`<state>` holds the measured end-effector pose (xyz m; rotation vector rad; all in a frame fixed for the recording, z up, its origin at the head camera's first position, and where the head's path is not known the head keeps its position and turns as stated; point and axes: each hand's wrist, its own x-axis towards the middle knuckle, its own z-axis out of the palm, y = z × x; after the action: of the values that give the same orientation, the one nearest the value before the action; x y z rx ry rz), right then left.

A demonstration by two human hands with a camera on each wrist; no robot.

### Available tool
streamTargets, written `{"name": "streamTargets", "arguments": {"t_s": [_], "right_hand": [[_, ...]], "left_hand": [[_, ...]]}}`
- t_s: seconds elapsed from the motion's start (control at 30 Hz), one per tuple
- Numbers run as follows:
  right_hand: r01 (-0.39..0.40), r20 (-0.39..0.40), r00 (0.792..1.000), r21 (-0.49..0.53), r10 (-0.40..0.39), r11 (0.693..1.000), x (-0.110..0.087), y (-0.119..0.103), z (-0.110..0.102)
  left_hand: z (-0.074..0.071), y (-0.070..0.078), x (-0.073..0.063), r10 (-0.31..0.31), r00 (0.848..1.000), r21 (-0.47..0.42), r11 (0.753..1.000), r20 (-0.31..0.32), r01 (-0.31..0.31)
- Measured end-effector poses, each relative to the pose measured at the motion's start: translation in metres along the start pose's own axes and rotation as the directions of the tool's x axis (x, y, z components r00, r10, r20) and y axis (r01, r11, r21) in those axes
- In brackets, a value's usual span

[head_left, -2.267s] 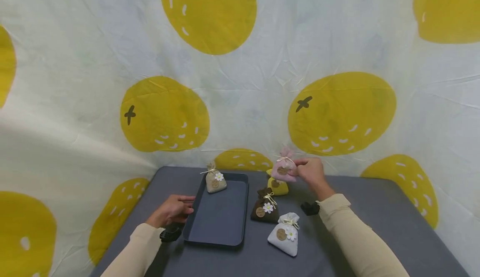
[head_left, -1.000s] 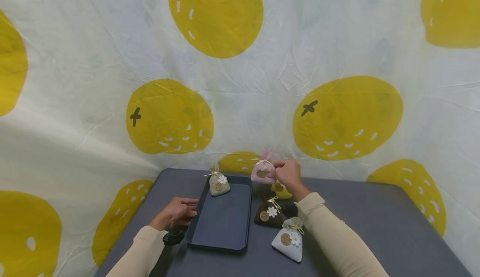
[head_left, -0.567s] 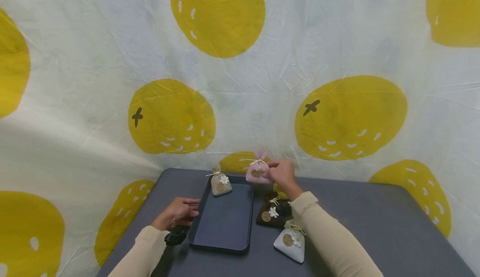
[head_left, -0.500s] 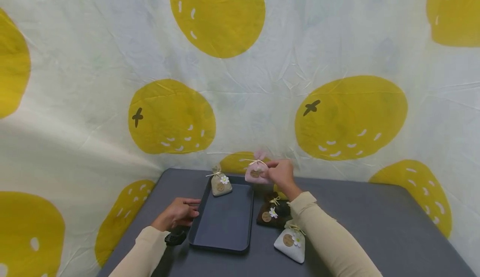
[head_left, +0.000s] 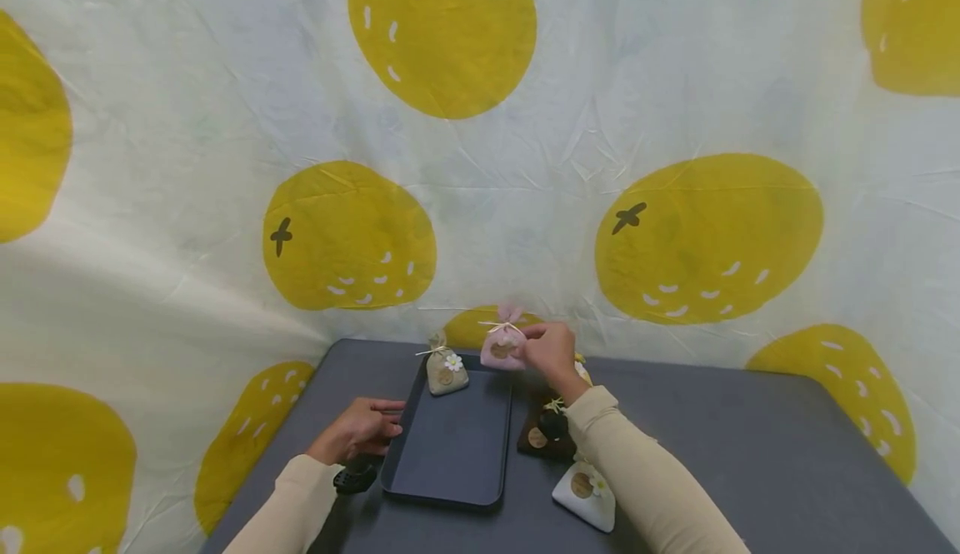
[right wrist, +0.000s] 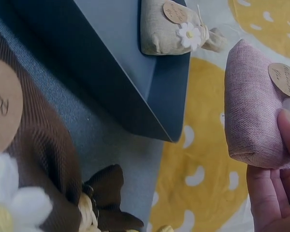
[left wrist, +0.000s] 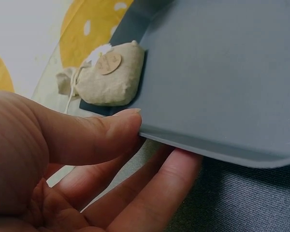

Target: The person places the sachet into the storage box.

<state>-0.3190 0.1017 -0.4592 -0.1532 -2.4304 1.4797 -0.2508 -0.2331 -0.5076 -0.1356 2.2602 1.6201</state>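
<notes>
In the head view my right hand point(head_left: 551, 356) pinches a pink drawstring sachet point(head_left: 501, 347) above the far right corner of the dark grey tray point(head_left: 450, 454). The thumb lies over the sachet's round tag side, with fingers beneath it, in the right wrist view. My left hand point(head_left: 362, 431) holds the tray's left rim, thumb on top and fingertips under the edge, as the left wrist view shows. A beige sachet point(head_left: 446, 371) with a white flower leans in the far left corner of the tray.
Right of the tray lie a brown sachet point(head_left: 536, 437) and a white sachet point(head_left: 583, 496), both partly hidden by my right arm. Of a yellow sachet point(head_left: 580, 359), only a bit shows behind the right wrist. A lemon-print cloth point(head_left: 517, 229) hangs behind the grey table point(head_left: 712, 454).
My right hand has carried the pink sachet leftward, from over the yellow sachet to above the tray's far right corner. My left hand stays at the rim. The view has shifted slightly.
</notes>
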Motion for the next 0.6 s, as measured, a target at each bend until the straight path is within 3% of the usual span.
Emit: {"name": "streamTargets", "arguments": {"t_s": [0.27, 0.6], "right_hand": [[0.010, -0.007, 1.000, -0.012, -0.010, 1.000, -0.002, -0.003, 0.009], [0.002, 0.003, 1.000, 0.005, -0.002, 1.000, -0.002, -0.003, 0.021]], "left_hand": [[-0.001, 0.002, -0.002, -0.029, 0.999, -0.008, 1.000, -0.013, 0.029], [-0.002, 0.000, 0.002, -0.016, 1.000, -0.006, 1.000, -0.012, 0.016]]}}
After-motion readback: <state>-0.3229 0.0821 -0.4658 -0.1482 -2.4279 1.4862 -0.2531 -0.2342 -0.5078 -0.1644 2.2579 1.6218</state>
